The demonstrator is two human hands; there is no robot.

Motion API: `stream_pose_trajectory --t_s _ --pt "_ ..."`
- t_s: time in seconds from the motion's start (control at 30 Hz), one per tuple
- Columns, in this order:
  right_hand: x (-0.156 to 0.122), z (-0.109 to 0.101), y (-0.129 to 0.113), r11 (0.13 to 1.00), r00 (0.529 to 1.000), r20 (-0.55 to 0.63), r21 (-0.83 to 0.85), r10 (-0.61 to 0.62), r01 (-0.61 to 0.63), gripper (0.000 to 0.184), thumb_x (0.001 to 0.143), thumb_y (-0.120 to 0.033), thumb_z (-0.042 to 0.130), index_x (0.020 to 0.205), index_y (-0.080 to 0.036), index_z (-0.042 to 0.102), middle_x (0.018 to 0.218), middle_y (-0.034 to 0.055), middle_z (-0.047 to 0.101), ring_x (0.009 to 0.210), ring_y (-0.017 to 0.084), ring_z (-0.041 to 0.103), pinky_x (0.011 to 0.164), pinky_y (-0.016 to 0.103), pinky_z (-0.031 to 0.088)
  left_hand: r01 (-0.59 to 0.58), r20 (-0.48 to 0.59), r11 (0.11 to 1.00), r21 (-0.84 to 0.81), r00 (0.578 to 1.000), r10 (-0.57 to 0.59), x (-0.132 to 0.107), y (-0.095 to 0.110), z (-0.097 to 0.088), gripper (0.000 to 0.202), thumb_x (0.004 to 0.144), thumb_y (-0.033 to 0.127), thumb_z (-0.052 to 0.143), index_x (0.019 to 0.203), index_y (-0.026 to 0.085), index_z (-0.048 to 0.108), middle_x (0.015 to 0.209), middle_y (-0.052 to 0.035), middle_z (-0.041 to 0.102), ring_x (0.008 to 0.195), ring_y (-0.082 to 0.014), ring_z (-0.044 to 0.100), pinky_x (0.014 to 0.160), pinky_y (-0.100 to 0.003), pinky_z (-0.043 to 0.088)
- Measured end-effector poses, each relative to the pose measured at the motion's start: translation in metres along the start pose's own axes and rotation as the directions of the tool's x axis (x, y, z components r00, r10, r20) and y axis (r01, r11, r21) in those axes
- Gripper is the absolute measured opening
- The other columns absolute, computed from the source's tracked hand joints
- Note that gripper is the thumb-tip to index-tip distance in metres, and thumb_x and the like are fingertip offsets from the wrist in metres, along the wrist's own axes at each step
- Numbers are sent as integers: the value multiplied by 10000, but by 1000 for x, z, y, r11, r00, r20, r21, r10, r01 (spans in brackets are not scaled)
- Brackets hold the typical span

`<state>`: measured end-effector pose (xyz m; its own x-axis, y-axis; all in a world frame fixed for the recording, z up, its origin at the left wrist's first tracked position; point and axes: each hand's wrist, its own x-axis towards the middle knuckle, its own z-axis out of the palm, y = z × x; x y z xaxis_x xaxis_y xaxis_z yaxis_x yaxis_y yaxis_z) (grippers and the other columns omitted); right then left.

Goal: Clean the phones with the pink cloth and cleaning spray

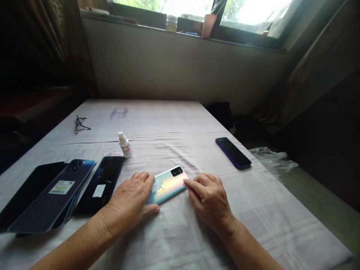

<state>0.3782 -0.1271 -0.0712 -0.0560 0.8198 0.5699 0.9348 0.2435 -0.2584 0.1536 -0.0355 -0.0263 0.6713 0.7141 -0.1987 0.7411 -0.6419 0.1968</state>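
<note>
A shiny phone [169, 184] in pale blue, yellow and pink lies back up in front of me. It has a dark camera block and a small white sticker on its back. My left hand [135, 193] grips its left end, fingers over the far edge and thumb along the near one. At the phone's right end, my right hand [206, 197] is closed in a pinch by the corner. Between those fingertips shows a small pale scrap, too small to name. Left of my left hand lies a black phone [108, 180] with a white label.
Several dark phones overlap at the left, a blue one [63, 200] on top. A white bottle [125, 145] stands beyond the black phone, with eyeglasses [81, 124] farther back. A purple-edged phone [233, 153] lies near the right edge of the cloth-covered table [168, 116].
</note>
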Motion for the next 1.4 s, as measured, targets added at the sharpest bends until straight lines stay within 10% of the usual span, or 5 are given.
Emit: stream_pose_trajectory --t_s 0.5,1.4 --pt "-3 9 -12 993 994 93 -96 -54 63 137 860 -134 656 917 -215 751 884 48 680 889 218 536 825 349 344 37 -354 996 -86 933 -65 -35 -23 52 609 873 444 579 1400 149 502 1417 -169 554 1344 -332 500 1136 -475 380" --pt "3 21 -36 990 996 52 125 -72 65 211 901 -133 564 1019 -231 711 826 36 614 887 230 526 927 388 381 3 -579 998 -70 814 -43 -37 -27 88 654 872 430 618 1461 221 424 1365 -119 595 1262 -339 564 1074 -474 454"
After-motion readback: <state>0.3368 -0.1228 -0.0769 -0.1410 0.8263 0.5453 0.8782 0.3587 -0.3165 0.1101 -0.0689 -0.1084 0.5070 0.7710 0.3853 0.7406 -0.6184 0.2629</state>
